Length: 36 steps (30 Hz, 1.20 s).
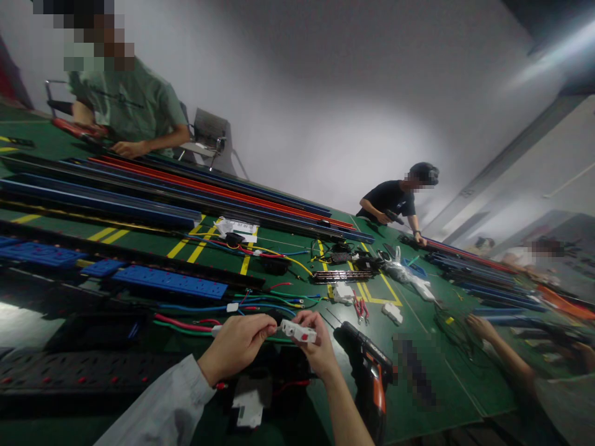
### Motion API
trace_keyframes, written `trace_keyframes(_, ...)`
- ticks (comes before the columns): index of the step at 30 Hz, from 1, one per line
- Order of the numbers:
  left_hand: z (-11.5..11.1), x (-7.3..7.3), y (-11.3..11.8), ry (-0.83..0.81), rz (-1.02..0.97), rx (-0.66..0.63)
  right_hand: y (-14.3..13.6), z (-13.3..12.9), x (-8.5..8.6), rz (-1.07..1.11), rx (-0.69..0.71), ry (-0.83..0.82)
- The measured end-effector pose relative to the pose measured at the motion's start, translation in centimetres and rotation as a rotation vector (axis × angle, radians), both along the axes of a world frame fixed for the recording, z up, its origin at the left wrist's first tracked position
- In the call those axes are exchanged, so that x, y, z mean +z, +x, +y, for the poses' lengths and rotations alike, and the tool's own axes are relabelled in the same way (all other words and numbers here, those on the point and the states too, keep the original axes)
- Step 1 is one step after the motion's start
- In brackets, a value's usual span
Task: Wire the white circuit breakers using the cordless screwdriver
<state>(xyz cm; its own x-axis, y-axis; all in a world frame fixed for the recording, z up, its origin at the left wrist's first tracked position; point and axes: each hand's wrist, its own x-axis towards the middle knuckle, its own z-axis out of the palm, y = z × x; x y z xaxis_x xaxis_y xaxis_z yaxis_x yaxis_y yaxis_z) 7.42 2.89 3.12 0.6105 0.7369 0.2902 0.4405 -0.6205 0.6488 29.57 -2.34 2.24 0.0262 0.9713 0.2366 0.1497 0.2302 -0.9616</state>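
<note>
module (300, 332) in right hand (318, 347), left hand (239, 344) pinched at its end

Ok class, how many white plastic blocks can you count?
4 visible: the held block in the right hand, left hand beside it; the far block beyond the hands; the rightmost block beyond the drill; the near block between the forearms. More may hide in the bag.

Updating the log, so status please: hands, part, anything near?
Right hand holding white part. Left hand, fingers closed, at its end. Drill lying beside right hand.
</note>
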Motion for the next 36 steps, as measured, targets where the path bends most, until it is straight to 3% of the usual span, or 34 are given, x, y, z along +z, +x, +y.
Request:
trace_keyframes(12, -0.2, 0.3, 0.3, 0.014, 0.150, -0.009, 0.3, -0.8, 0.7, -0.051, 0.133, -0.007)
trace_keyframes(17, -0.4, 0.5, 0.5, -0.017, 0.200, -0.006, 0.4, -1.3, 2.2, -0.198, 0.140, -0.021)
trace_keyframes(22, -0.5, 0.3, 0.8, -0.023, 0.256, -0.037, 0.9, -1.5, 3.0, -0.391, 0.108, -0.164)
trace_keyframes(29, -0.6, -0.1, 1.2, -0.040, 0.268, -0.042, 1.2, -1.4, 0.5, -0.170, 0.171, -0.448)
trace_keyframes(33, -0.7, -0.5, 1.2, -0.045, 0.171, -0.002, 0.8, -1.2, -1.3, 0.002, 0.133, -0.458)
trace_keyframes(36, -0.8, -1.0, 1.2, -0.029, 0.155, 0.020, 0.6, -1.2, -1.7, 0.010, 0.111, -0.411)
